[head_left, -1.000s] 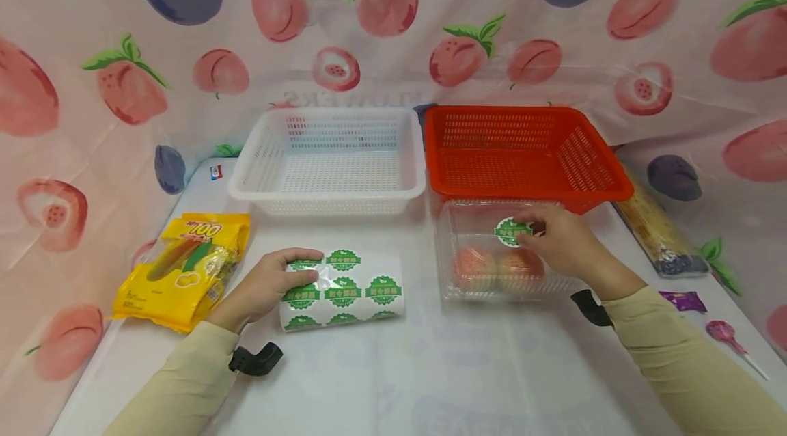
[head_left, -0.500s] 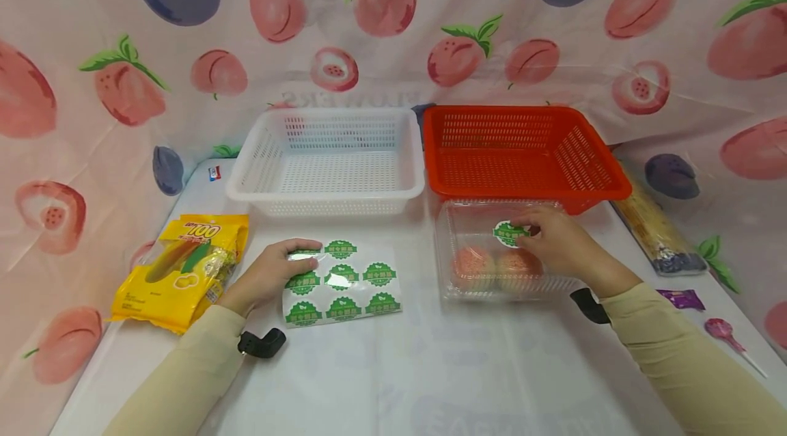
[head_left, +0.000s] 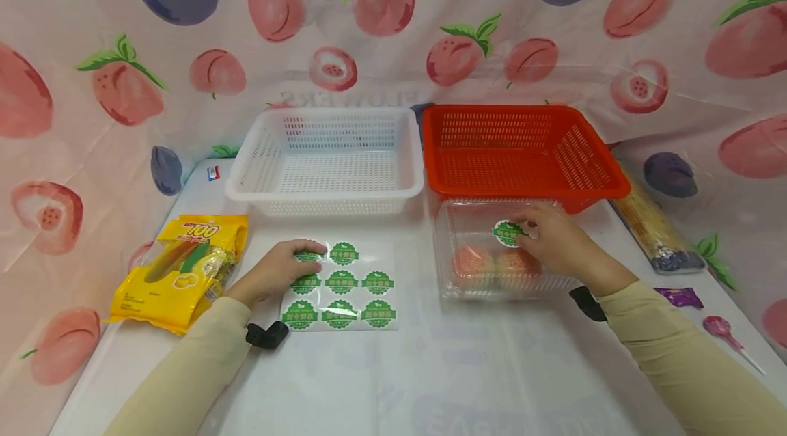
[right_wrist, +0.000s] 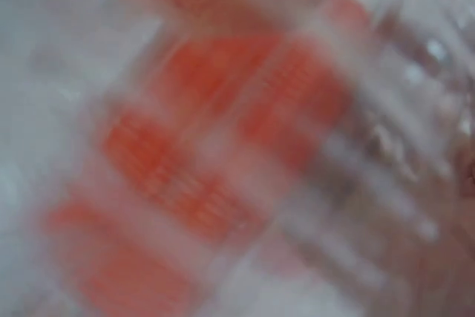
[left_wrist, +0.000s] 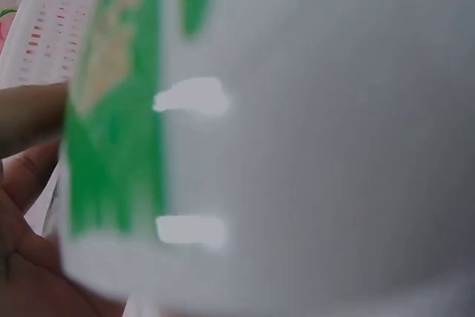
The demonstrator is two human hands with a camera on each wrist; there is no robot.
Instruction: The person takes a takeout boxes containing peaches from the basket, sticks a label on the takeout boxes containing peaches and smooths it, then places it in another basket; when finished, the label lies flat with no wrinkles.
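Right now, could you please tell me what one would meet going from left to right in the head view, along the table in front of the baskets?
Yellow bag, left hand, sticker sheet, clear plastic box, right hand, small purple packet, lollipop.
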